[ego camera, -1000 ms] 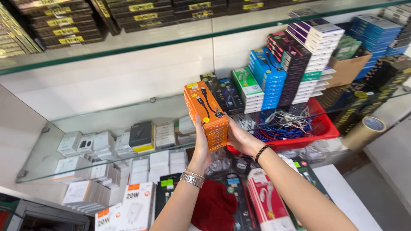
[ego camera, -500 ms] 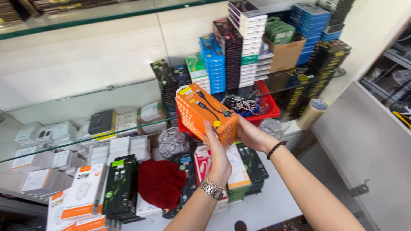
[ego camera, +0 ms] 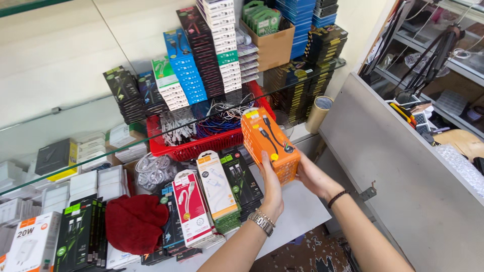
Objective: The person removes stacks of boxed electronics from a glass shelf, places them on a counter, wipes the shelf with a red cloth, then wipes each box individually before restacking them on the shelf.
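Orange cable boxes (ego camera: pixel 269 143), a stack of them, are held above a white shop counter (ego camera: pixel 297 211), below a glass shelf (ego camera: pixel 101 146). Just behind, a red basket (ego camera: pixel 201 146) contains loose cables. The left hand (ego camera: pixel 272 186) and right hand (ego camera: pixel 312 176) press the stack between them, fingers closed on its sides.

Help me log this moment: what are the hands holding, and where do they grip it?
An orange stack of cable boxes, held between both hands: the left hand on its near side, the right hand under its lower right end.
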Available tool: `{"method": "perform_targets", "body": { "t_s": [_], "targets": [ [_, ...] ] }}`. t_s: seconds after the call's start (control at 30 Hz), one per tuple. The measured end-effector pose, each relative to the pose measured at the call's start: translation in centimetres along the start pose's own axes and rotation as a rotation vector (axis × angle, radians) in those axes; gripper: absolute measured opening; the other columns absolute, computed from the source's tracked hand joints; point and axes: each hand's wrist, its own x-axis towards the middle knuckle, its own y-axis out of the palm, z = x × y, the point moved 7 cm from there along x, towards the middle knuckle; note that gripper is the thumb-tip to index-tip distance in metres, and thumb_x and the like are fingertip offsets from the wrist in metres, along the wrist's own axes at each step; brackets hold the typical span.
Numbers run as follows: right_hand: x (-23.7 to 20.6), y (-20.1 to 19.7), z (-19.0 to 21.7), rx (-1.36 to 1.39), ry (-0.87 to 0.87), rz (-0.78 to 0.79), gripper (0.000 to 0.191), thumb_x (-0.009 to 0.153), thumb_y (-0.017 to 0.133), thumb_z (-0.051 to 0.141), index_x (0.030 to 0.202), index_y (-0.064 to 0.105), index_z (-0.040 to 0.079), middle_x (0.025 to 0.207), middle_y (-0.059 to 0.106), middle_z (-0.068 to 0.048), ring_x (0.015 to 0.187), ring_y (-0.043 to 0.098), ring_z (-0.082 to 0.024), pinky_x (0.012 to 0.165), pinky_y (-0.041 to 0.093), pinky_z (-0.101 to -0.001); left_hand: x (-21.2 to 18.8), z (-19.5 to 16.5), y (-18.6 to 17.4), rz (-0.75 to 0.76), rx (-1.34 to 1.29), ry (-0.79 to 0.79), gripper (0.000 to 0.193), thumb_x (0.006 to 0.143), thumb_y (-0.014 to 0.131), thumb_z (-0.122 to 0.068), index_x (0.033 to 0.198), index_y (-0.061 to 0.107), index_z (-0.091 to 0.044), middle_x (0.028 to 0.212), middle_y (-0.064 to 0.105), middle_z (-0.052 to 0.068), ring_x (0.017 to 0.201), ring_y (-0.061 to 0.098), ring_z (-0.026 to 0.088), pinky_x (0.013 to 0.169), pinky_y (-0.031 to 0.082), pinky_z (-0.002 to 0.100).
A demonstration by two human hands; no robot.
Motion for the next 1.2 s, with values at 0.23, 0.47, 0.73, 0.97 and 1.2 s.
{"method": "perform_targets", "body": {
  "t_s": [0.23,0.47,0.73,0.97,1.2],
  "targets": [
    [3.3,-3.2,-11.1,0.132,-0.049,0.006,0.073,0.099,0.034,0.059,0.161,0.031,0.020,0.162,0.043,0.000,0.147,0.039,-0.016,0.117,0.031,-0.0414,2.5,9.0,-3.8,-0.084,-0.037,0.029,0.086,0.091,0.038,-0.070,0.158,0.034,-0.015,0.160,0.043,0.003,0.146,0.042,0.018,0.118,0.032,0.036],
    [6.7,-3.8,-21.1,0.212,0.052,0.016,0.072,0.100,0.035,0.056,0.161,0.028,0.019,0.163,0.042,-0.003,0.147,0.040,-0.018,0.119,0.030,-0.0393,5.2,15.9,-9.2,-0.157,-0.136,-0.206,0.085,0.090,0.042,-0.072,0.150,0.050,-0.012,0.150,0.058,0.008,0.138,0.054,0.023,0.113,0.038,0.037],
    [7.5,-4.7,-21.4,0.188,0.227,0.024,0.076,0.099,0.035,0.063,0.151,0.049,0.010,0.152,0.056,-0.006,0.138,0.051,-0.020,0.116,0.036,-0.0408,2.4,20.6,-11.1,-0.208,0.062,-0.197,0.086,0.091,0.043,-0.071,0.153,0.042,-0.013,0.159,0.046,0.004,0.146,0.041,0.017,0.117,0.029,0.034],
    [8.6,-1.5,-20.7,0.349,0.302,0.032,0.077,0.096,0.042,0.066,0.148,0.054,0.009,0.145,0.063,-0.005,0.131,0.057,-0.021,0.115,0.038,-0.0406,0.1,18.6,-10.2,0.273,0.576,-0.557,0.079,0.090,0.061,-0.062,0.142,0.051,-0.004,0.134,0.051,0.015,0.126,0.052,0.025,0.101,0.050,0.046],
    [11.6,-3.4,-15.6,-0.045,0.209,-0.277,0.076,0.099,0.040,0.066,0.157,0.041,0.018,0.154,0.042,-0.009,0.142,0.037,-0.024,0.113,0.029,-0.0470,2.6,4.5,-8.2,0.367,0.616,-0.212,0.056,0.098,0.058,-0.046,0.118,0.066,0.006,0.099,0.068,0.008,0.089,0.069,0.019,0.079,0.059,0.036]
  ]
}}
